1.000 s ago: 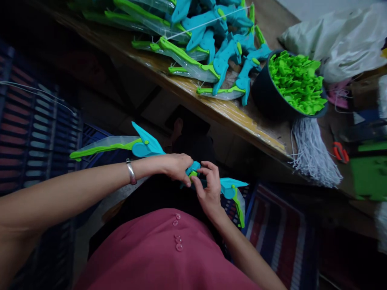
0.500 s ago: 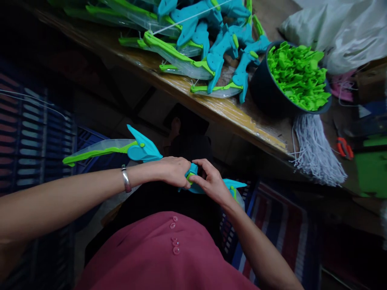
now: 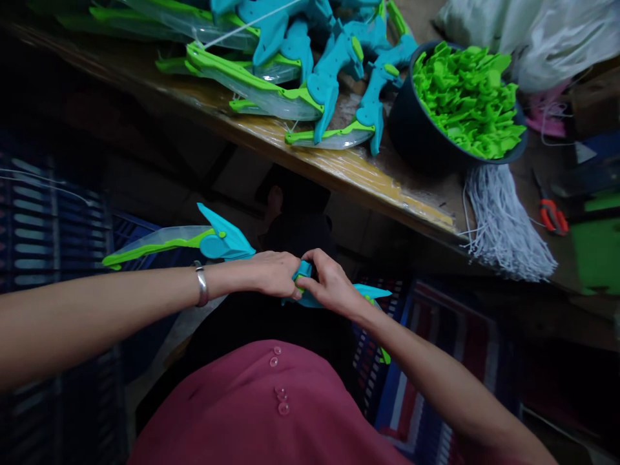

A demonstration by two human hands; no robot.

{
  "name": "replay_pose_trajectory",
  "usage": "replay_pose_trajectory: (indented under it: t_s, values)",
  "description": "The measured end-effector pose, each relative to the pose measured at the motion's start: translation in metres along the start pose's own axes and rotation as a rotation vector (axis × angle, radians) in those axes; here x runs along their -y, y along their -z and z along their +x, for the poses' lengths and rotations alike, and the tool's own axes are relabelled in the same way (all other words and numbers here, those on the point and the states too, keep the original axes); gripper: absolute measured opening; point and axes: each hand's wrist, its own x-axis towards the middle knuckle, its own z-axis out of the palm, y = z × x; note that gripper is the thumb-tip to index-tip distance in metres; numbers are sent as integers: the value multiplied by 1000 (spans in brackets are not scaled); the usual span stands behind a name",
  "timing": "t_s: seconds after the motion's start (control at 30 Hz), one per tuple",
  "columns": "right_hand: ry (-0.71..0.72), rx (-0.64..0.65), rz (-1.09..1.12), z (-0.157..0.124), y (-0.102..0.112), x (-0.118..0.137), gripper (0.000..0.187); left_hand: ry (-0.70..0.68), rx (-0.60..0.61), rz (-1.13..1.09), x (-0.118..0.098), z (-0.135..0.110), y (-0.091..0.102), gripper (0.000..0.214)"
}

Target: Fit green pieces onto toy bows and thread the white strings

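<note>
— What has changed in the last second?

— My right hand (image 3: 334, 287) has rolled over the middle of the toy bow (image 3: 227, 240), so its back now hides the fingertips that showed before. The bow's right limb has slipped lower behind my wrist. My left hand (image 3: 274, 272) has barely shifted.

— Where does the bow lie?

— Low over my lap, below the edge of the wooden bench (image 3: 368, 177). Its long axis runs left to right across me. The left limb, blue fin and green-edged clear blade, reaches well past my left wrist and its silver bracelet (image 3: 199, 292). The right limb's blue tip (image 3: 375, 292) pokes out just beyond my right hand.

— And your fingers?

— Both hands meet at the centre grip. The left is curled shut around it from the left. The right thumb and forefinger pinch the small green-and-blue piece at the middle (image 3: 303, 271); the other right fingers are hidden, so I cannot tell how they sit. Neither hand is nearer: the grip lies between them, touching both.

— What is on the bench?

— A heap of finished bows (image 3: 310, 71), a dark bucket (image 3: 416, 139) of green parts (image 3: 467, 97), a bundle of white strings (image 3: 504, 226), and red-handled scissors (image 3: 549, 214).
</note>
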Motion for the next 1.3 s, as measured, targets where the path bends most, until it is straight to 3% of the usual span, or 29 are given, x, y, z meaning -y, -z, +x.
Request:
replay_pose_trajectory:
  t_s: [0.2,0.4,0.63,0.9,1.07,1.2,1.3]
  values:
    - [-11,59,-19,6,8,-6,34,-20,33,-7,3,12,2,44]
    - [116,46,-7,5,3,-8,40,-147,111,-25,27,20,2,57]
    - [162,-54,-31,-3,-9,-10,41,-143,-52,90,28,13,-3,67]
    - [177,-128,-27,-8,-15,-10,32,-144,-2,82,32,11,3,64]
    - [151,-143,-24,-9,-14,-9,30,-141,-83,80,29,14,-6,81]
    - [97,-89,-26,-5,-10,-8,39,-96,-134,97,20,9,-18,62]
    - [35,-39,-35,2,-9,-6,34,-70,-133,70,16,9,-20,57]
